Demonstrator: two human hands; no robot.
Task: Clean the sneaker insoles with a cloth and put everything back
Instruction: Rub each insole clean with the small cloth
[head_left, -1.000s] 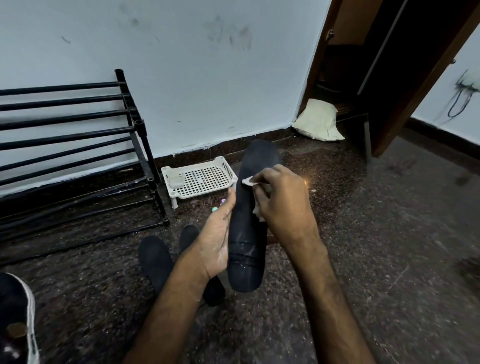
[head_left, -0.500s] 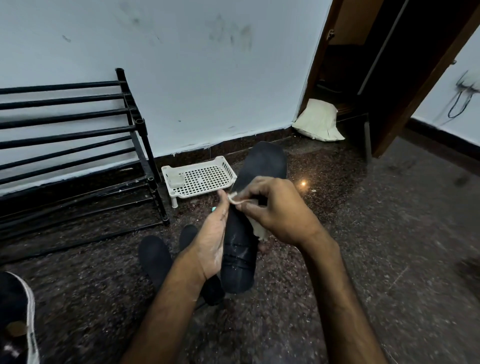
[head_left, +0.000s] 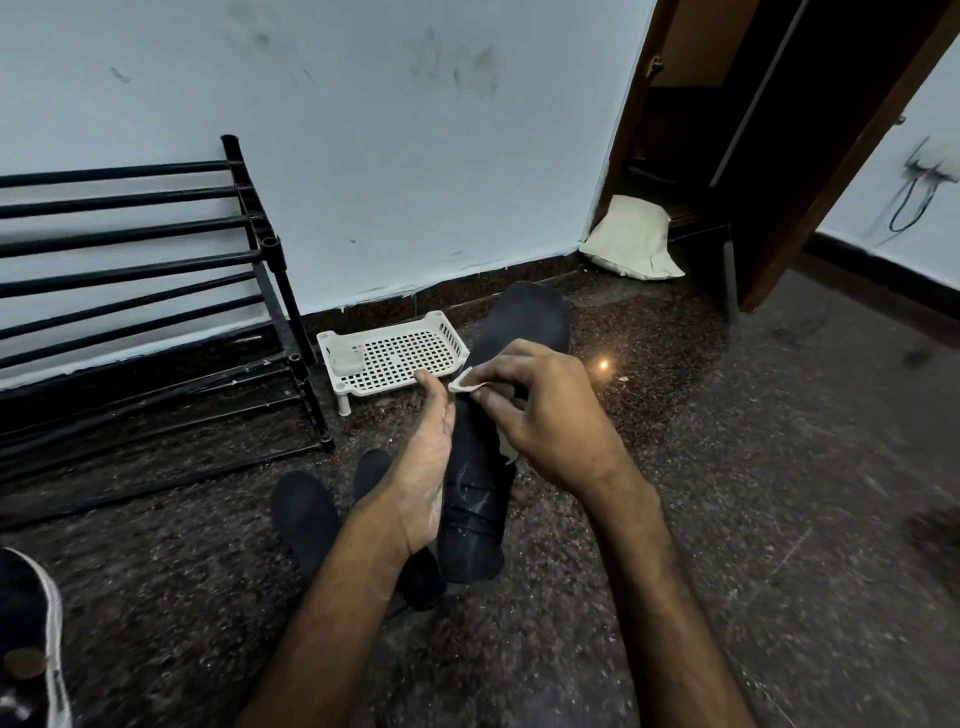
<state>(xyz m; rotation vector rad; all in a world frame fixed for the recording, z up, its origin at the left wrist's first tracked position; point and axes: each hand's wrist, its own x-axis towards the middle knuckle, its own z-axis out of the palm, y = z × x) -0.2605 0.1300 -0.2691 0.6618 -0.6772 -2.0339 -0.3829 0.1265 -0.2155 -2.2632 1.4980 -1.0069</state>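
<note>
- Lying raised off the floor with its toe toward the wall, a dark insole (head_left: 480, 483) rests on the left hand (head_left: 423, 467), whose visible fingers stretch straight along its edge
- Right hand (head_left: 540, 415) pinches a small white cloth (head_left: 464, 383) against the insole's upper face
- Two more insoles (head_left: 304, 514) lie on the speckled floor (head_left: 727, 467) under the left wrist
- White perforated tray (head_left: 395, 353) stands beside a black shoe rack (head_left: 156, 291)

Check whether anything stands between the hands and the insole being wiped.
Nothing visible does. The left hand supports the insole from its left side, and only the cloth, pinched in the right hand, lies between that hand and the insole.
</note>
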